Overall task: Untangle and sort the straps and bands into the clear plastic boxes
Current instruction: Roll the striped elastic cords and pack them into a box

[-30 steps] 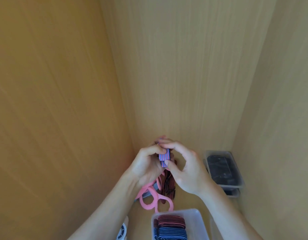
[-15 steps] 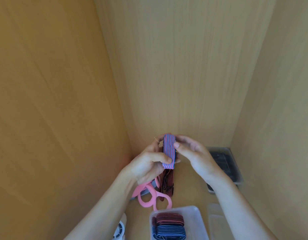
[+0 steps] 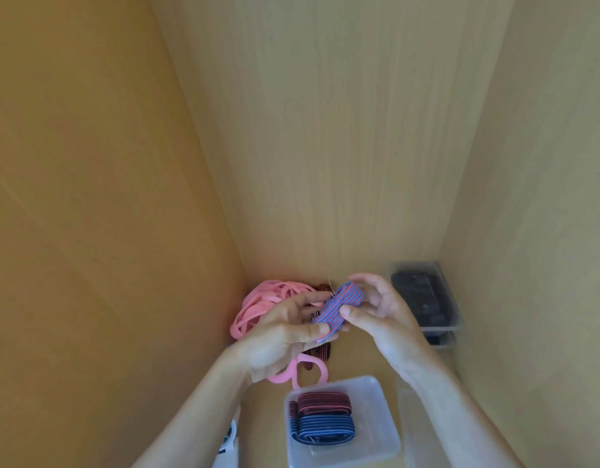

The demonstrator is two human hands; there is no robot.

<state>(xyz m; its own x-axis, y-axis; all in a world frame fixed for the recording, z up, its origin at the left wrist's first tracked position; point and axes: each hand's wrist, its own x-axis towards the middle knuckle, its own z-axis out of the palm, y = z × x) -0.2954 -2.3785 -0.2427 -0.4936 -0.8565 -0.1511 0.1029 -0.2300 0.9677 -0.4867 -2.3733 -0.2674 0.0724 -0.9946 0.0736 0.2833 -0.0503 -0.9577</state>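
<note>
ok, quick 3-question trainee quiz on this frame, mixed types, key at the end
1. True or false: the left hand and the right hand both hold the blue-and-red striped strap.
2. Fill in: the pink bands lie piled in the back ___ corner.
3. The near clear box holds: A folded striped straps; B pink bands; C nothing.
Key: 1 true; 2 left; 3 A.

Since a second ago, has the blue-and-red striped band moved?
Yes. The striped band has shifted slightly right, closer to the clear box of black straps, and now lies tilted.
</note>
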